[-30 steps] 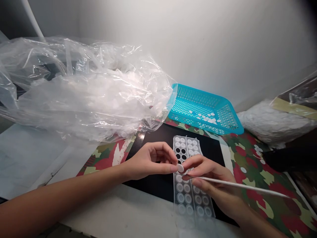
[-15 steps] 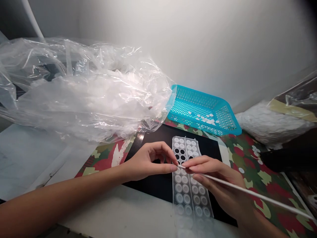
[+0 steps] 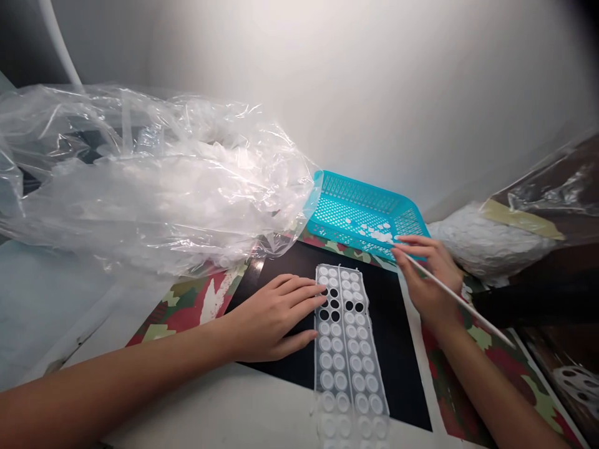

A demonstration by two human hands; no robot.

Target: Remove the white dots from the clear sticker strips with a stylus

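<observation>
My left hand (image 3: 281, 318) lies flat with fingers stretched out, its fingertips on the left edge of a translucent sheet of round caps (image 3: 349, 355). Several circles near the sheet's far end show black; the rest look white. Over the near right corner of the blue basket (image 3: 369, 188), my right hand (image 3: 430, 274) pinches a thin white stick (image 3: 463, 302), which slants down to the right. Small white discs (image 3: 381, 234) lie in the basket, just left of that hand's fingertips. Whether the fingertips also hold a disc, I cannot tell.
A big clear plastic bag (image 3: 163, 193) with white contents fills the left, overlapping the basket's left end. The cap sheet rests on a black board (image 3: 281, 262) over a camouflage-patterned cloth (image 3: 213, 296). Another bag of white material (image 3: 496, 240) stands at the right, before a pale wall (image 3: 327, 81).
My right hand has moved from the sheet, up and right to the basket, with the stick. My left hand has gone from a pinch over the sheet to lying flat at its edge.
</observation>
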